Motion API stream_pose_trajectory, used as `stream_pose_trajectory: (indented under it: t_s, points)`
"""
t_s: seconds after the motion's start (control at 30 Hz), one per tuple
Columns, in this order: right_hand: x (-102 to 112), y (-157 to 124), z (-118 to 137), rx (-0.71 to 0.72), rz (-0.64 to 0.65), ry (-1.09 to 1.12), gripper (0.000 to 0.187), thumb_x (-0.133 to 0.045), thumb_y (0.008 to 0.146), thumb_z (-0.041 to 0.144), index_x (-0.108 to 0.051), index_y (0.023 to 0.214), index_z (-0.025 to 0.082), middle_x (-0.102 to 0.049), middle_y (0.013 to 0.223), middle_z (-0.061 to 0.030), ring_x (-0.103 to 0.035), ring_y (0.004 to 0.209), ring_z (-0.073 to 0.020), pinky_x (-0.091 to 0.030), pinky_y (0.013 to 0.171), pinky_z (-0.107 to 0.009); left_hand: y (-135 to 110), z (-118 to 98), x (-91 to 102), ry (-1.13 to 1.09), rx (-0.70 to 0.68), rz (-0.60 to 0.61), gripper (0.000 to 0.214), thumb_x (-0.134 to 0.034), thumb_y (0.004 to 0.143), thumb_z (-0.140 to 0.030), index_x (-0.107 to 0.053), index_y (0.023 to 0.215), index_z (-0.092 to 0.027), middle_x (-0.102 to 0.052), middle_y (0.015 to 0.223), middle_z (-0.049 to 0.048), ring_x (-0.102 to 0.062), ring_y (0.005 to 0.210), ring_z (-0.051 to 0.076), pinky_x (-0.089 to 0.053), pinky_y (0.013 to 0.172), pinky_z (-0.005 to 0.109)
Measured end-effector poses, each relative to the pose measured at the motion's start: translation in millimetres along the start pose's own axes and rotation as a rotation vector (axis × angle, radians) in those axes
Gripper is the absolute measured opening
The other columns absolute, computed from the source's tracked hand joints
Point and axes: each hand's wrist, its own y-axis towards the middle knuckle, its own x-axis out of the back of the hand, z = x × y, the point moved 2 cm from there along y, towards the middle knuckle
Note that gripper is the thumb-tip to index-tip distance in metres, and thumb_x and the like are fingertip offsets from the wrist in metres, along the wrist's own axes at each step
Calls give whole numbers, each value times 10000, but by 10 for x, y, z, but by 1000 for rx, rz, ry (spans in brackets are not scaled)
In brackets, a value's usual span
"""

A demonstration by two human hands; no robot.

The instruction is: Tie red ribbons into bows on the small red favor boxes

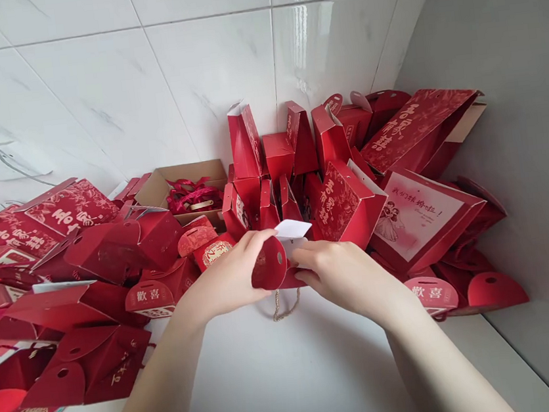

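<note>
Between my two hands, above the white table, is a small red gift box [268, 267] with a rounded flap that has a hole in it. My left hand [235, 270] grips the box at its left side, thumb below and fingers over the top. Closed at the box's right side, my right hand [328, 261] has its fingertips at the opening, partly hidden. A white flap [294, 229] stands up at the far side of the box. Below it hangs a twisted gold cord handle [286, 307].
Red gift boxes [92, 303] are heaped on the left, and more red boxes [348, 201] stand behind my hands and to the right. A cardboard box [154, 192] holds dark red ribbons [194, 194]. Behind is a tiled wall [218, 60]; a grey panel [515, 106] bounds the right.
</note>
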Motion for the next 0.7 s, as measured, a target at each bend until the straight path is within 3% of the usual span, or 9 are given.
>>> stream_pose_trajectory:
  t_s: [0.1, 0.23, 0.37, 0.47, 0.57, 0.7]
  points:
    - [-15, -20, -68, -89, 150, 70, 137, -562, 891, 224, -620, 772, 192, -649, 791, -24, -577, 631, -135, -308, 514, -249, 30, 1, -80, -96, 52, 78, 799, -732, 702, -411, -369, 1408, -313, -519, 1374, 82, -599, 1154, 318, -543, 859, 395]
    - [-29, -95, -130, -184, 252, 94, 234, -502, 895, 219, -563, 671, 188, -599, 639, -9, -507, 530, -129, -266, 485, -269, 35, 50, -130, -176, 46, 118, 824, -763, 645, -401, -395, 1376, -305, -541, 1337, 83, -609, 1119, 302, -535, 866, 392]
    - [-126, -63, -158, -216, 307, 82, 225, -453, 874, 120, -554, 683, 182, -623, 661, -33, -541, 551, -146, -273, 502, -283, 50, 159, -140, -130, 64, 245, 655, -746, 653, -413, -515, 1248, -267, -633, 1178, 77, -639, 1022, 296, -520, 797, 367]
    - [-173, -19, -169, -197, 305, 77, 196, -449, 867, 90, -589, 765, 182, -668, 762, -60, -618, 657, -186, -314, 538, -289, 47, 222, -103, -90, 103, 290, 441, -676, 727, -424, -596, 1120, -241, -679, 1032, 55, -654, 925, 260, -493, 743, 322]
    - [-188, 19, -177, -194, 273, 72, 208, -457, 876, 96, -613, 967, 198, -685, 810, -57, -651, 712, -216, -363, 566, -296, 32, 238, -51, -74, 100, 288, 290, -584, 810, -447, -659, 971, -218, -685, 865, 28, -643, 797, 216, -460, 677, 289]
    - [-261, 134, -134, -102, 133, 18, 410, -539, 826, 63, -536, 1211, 206, -682, 1008, -72, -654, 895, -251, -464, 662, -314, 22, 206, -20, -8, 28, 297, 320, -520, 871, -452, -697, 788, -199, -640, 751, 21, -604, 705, 185, -428, 645, 283]
